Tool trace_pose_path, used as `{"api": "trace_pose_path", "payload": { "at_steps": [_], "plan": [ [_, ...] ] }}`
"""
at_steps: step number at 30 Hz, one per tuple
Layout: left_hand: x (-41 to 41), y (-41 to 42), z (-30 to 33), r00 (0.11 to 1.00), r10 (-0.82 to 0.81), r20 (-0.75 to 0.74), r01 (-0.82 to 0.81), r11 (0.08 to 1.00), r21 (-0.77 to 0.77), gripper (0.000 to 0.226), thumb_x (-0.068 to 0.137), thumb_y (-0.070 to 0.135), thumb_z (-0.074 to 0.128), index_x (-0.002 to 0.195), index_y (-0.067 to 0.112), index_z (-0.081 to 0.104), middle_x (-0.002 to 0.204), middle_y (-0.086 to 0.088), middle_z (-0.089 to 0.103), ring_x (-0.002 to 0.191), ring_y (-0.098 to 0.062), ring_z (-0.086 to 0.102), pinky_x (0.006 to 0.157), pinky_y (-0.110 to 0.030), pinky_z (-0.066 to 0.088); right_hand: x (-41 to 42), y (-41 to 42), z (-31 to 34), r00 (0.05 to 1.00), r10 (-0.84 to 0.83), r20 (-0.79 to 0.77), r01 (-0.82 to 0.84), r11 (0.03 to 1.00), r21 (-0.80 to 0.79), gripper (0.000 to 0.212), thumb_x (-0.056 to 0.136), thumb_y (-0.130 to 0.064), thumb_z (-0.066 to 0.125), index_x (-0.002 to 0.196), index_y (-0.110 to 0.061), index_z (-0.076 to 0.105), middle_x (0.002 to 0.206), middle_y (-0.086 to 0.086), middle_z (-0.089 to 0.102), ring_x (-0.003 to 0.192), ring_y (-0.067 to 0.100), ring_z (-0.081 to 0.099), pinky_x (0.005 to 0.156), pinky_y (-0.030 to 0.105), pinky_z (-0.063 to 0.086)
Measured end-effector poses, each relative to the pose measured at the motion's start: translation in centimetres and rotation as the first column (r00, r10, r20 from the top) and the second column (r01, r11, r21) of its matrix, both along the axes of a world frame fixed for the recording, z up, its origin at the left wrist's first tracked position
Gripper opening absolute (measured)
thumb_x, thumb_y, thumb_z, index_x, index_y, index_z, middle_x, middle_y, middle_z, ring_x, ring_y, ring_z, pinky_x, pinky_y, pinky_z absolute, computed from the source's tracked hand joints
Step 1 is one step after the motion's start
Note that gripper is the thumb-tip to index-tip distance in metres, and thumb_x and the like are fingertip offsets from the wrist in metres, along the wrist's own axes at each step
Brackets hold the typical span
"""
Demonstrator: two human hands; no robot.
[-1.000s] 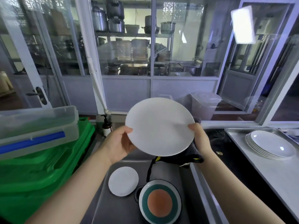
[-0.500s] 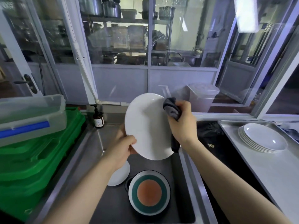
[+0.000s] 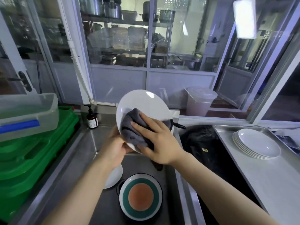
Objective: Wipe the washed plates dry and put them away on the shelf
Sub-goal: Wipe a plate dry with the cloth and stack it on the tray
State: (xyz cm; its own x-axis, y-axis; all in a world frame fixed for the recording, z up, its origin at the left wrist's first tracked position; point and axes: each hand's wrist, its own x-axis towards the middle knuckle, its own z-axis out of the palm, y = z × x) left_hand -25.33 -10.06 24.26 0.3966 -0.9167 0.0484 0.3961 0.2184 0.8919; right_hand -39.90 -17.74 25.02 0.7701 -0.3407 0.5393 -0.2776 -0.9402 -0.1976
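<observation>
While left hand (image 3: 113,148) grips white plate (image 3: 146,104), right hand (image 3: 156,140) presses grey cloth (image 3: 133,127) flat; no legible writing.

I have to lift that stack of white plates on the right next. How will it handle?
The stack looks like glazed ceramic, so probably rigid, breakable and heavy for its size. Its glossy surfaces could be slippery. The plates sit nested and level on the counter, so tipping seems unlikely.

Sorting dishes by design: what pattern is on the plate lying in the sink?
The plate has an orange centre, green ring, white rim; head view.
</observation>
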Motion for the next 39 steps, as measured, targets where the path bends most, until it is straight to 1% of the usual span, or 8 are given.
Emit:
{"api": "trace_pose_path", "payload": {
  "at_steps": [4, 8, 12, 19, 26, 29, 34, 39],
  "plan": [
    [0.1, -0.4, -0.8, 0.998, 0.049, -0.03, -0.048, 0.998, 0.04, 0.056, 0.081, -0.019, 0.029, 0.111, 0.017, 0.059, 0.098, -0.011, 0.068, 0.09, -0.031, 0.063, 0.07, -0.053, 0.057, -1.5, 0.0, -1.9, 0.988, -0.136, -0.077, 0.132, 0.99, -0.055, 0.06, 0.081, -0.021, 0.057, 0.14, -0.028, 0.048, 0.156, 0.006, 0.027, 0.116, 0.036, 0.051, 0.09, 0.051, 0.044],
    [0.3, -0.4, -1.2, 0.996, 0.085, -0.039, -0.083, 0.995, 0.053, 0.052, 0.082, -0.019, 0.028, 0.111, 0.011, 0.058, 0.097, -0.011, 0.067, 0.087, -0.03, 0.063, 0.057, -0.042, 0.058, -3.1, -0.3, -3.4, 0.982, -0.185, -0.046, 0.177, 0.974, -0.142, 0.059, 0.076, -0.016, 0.044, 0.132, -0.026, 0.059, 0.149, 0.008, 0.041, 0.102, 0.038, 0.058, 0.079, 0.048, 0.049],
    [0.8, -0.6, -1.5, 0.996, 0.082, -0.045, -0.078, 0.994, 0.072, 0.048, 0.083, -0.019, 0.029, 0.099, 0.015, 0.059, 0.096, -0.008, 0.066, 0.086, -0.028, 0.061, 0.051, -0.035, 0.057, -4.7, -1.8, -5.3, 0.922, -0.369, -0.113, 0.362, 0.929, -0.079, 0.065, 0.077, -0.01, 0.054, 0.138, -0.031, 0.052, 0.154, 0.003, 0.033, 0.112, 0.039, 0.051, 0.085, 0.052, 0.045],
    [0.8, -0.4, -4.6, 0.997, -0.01, 0.072, -0.003, 0.984, 0.178, 0.044, 0.084, -0.016, 0.036, 0.099, 0.017, 0.061, 0.091, -0.006, 0.066, 0.084, -0.026, 0.059, 0.048, -0.028, 0.053, -6.8, -3.2, -8.4, 0.714, -0.662, -0.23, 0.691, 0.718, 0.078, 0.062, 0.091, -0.02, 0.049, 0.147, -0.04, 0.03, 0.16, -0.005, 0.013, 0.125, 0.034, 0.036, 0.095, 0.046, 0.036],
    [2.1, 1.2, -7.6, 0.991, -0.128, 0.047, 0.111, 0.956, 0.272, 0.037, 0.06, 0.007, 0.052, 0.088, 0.023, 0.071, 0.087, -0.005, 0.071, 0.081, -0.024, 0.063, 0.054, -0.032, 0.054, -10.0, 1.6, -14.3, 0.62, -0.693, -0.368, 0.772, 0.621, 0.131, 0.061, 0.094, -0.026, 0.05, 0.149, -0.037, 0.027, 0.161, -0.005, 0.01, 0.127, 0.032, 0.036, 0.097, 0.043, 0.04],
    [3.2, 1.9, -8.4, 0.976, -0.214, 0.025, 0.2, 0.942, 0.271, 0.042, 0.06, 0.008, 0.051, 0.085, 0.031, 0.074, 0.087, 0.001, 0.074, 0.073, -0.017, 0.069, 0.056, -0.032, 0.055, -11.5, 4.5, -17.6, 0.548, -0.67, -0.501, 0.809, 0.576, 0.114, 0.057, 0.094, -0.027, 0.049, 0.147, -0.039, 0.031, 0.161, -0.005, 0.009, 0.127, 0.029, 0.035, 0.097, 0.04, 0.04],
    [4.8, 2.8, -9.6, 0.958, -0.286, 0.011, 0.266, 0.903, 0.338, 0.04, 0.059, 0.007, 0.052, 0.09, 0.026, 0.071, 0.086, -0.004, 0.07, 0.077, -0.024, 0.06, 0.05, -0.03, 0.051, -13.3, 9.9, -23.0, 0.427, -0.628, -0.651, 0.858, 0.508, 0.073, 0.062, 0.091, -0.023, 0.048, 0.146, -0.043, 0.029, 0.159, -0.008, 0.011, 0.128, 0.024, 0.03, 0.099, 0.035, 0.036],
    [6.5, 4.5, -10.6, 0.943, -0.333, 0.026, 0.301, 0.88, 0.367, 0.034, 0.063, 0.003, 0.054, 0.086, 0.02, 0.072, 0.08, -0.004, 0.074, 0.073, -0.024, 0.067, 0.05, -0.031, 0.052, -13.7, 13.8, -26.0, 0.382, -0.55, -0.742, 0.896, 0.418, 0.151, 0.066, 0.089, -0.049, 0.054, 0.148, -0.044, 0.024, 0.161, -0.009, 0.005, 0.144, 0.021, 0.012, 0.114, 0.041, 0.022]
  ]
}}
